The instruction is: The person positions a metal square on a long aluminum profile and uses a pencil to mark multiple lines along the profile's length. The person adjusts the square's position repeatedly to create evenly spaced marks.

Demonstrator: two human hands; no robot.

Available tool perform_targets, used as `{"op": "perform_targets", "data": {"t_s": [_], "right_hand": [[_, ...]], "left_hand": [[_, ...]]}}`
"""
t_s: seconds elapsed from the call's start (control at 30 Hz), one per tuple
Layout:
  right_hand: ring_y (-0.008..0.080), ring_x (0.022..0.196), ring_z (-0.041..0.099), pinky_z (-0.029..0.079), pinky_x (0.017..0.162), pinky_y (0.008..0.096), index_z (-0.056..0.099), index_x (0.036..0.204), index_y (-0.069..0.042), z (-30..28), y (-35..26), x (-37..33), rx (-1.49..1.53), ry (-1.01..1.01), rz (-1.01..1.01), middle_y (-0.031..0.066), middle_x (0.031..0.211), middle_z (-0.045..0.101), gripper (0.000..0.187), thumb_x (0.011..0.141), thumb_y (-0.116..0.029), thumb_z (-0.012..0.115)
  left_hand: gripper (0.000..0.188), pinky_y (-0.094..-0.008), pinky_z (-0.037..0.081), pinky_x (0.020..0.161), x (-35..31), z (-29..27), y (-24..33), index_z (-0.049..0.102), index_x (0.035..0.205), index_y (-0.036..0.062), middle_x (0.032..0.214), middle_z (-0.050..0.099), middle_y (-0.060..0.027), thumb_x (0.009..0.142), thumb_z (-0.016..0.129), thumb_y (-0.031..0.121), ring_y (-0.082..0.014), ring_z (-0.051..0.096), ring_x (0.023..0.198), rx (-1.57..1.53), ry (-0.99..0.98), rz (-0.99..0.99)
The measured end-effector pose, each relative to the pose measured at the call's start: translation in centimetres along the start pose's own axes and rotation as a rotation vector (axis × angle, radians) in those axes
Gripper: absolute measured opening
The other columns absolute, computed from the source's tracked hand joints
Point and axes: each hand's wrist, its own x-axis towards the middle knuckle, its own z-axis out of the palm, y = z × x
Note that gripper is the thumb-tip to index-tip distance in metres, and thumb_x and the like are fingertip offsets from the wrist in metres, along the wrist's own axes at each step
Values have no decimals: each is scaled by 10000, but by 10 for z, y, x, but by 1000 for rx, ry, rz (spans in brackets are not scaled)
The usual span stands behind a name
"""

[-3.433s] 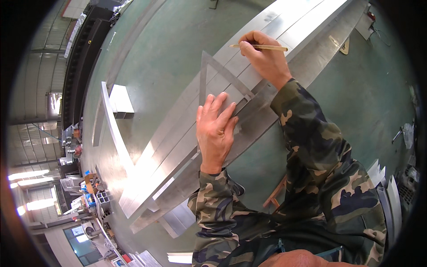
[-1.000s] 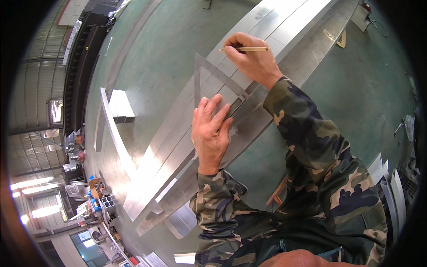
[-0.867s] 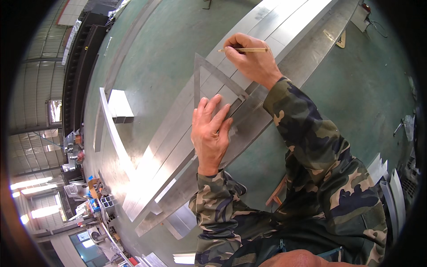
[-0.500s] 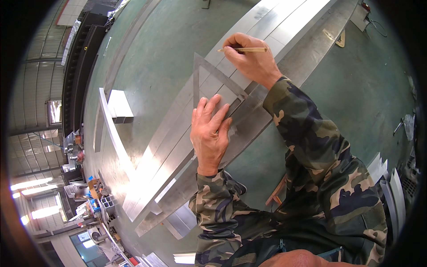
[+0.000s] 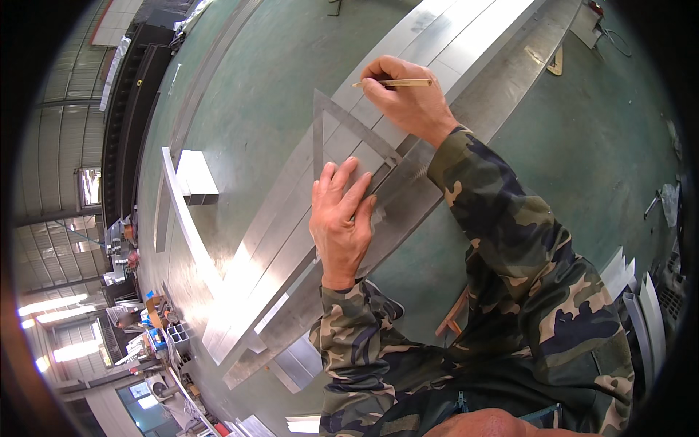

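Note:
My left hand (image 5: 341, 220) lies with its fingers spread over the lower part of a flat metal set square (image 5: 359, 129). This triangle rests on a long, shiny sheet-metal panel (image 5: 273, 231) that has lines running along its length. A slim wooden pencil (image 5: 409, 83) is pinched in my right hand (image 5: 416, 109), just beyond the triangle's upper edge. Its tip points left and appears above the panel's far edge; whether it touches the metal I cannot tell. My left palm hides part of the triangle's base.
Under the panel runs a long grey metal beam (image 5: 502, 109), on the side nearer me. Angled metal strips (image 5: 188, 218) stand on the green floor (image 5: 247, 109) at left. Tools and boxes (image 5: 156, 313) crowd the lower left, and bent metal pieces (image 5: 644, 324) lean at lower right.
Very little differs: the whole view has shifted slightly. My left hand stays on the set square and my right hand keeps the pencil at nearly the same spot.

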Motion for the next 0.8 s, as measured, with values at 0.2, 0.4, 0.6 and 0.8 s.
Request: {"op": "perform_targets", "data": {"t_s": [0.2, 0.4, 0.6, 0.8], "right_hand": [[266, 840, 777, 604, 790, 371, 803, 1009, -86, -5, -3, 1, 31, -36, 4, 76, 905, 813, 175, 934, -218, 715], [209, 807, 742, 587, 789, 333, 811, 1080, -55, 5, -12, 8, -11, -141, -51, 80, 912, 806, 221, 944, -197, 711], [248, 817, 760, 594, 798, 352, 818, 1077, -56, 14, -8, 8, -102, -171, -63, 96, 936, 814, 230, 947, -211, 710], [338, 955, 760, 605, 887, 424, 839, 1062, -133, 17, -6, 7, -145, -182, -23, 85, 990, 823, 234, 927, -270, 705]], "left_hand": [[393, -454, 467, 1204, -1, 8, -1, 823, 1231, 89, 1450, 730, -68, 855, 804, -22, -360, 574, 1474, -48, 23, -4], [375, -483, 436, 1227, -3, 3, -3, 828, 1215, 88, 1438, 739, -80, 852, 812, -4, -367, 587, 1465, -48, 45, -16], [364, -497, 416, 1240, -1, 3, 1, 828, 1211, 88, 1439, 737, -87, 854, 813, 20, -378, 591, 1460, -48, 35, -28], [355, -498, 415, 1241, -1, 3, 3, 829, 1201, 91, 1440, 736, -86, 852, 812, 28, -386, 592, 1458, -46, 34, -36]]}}
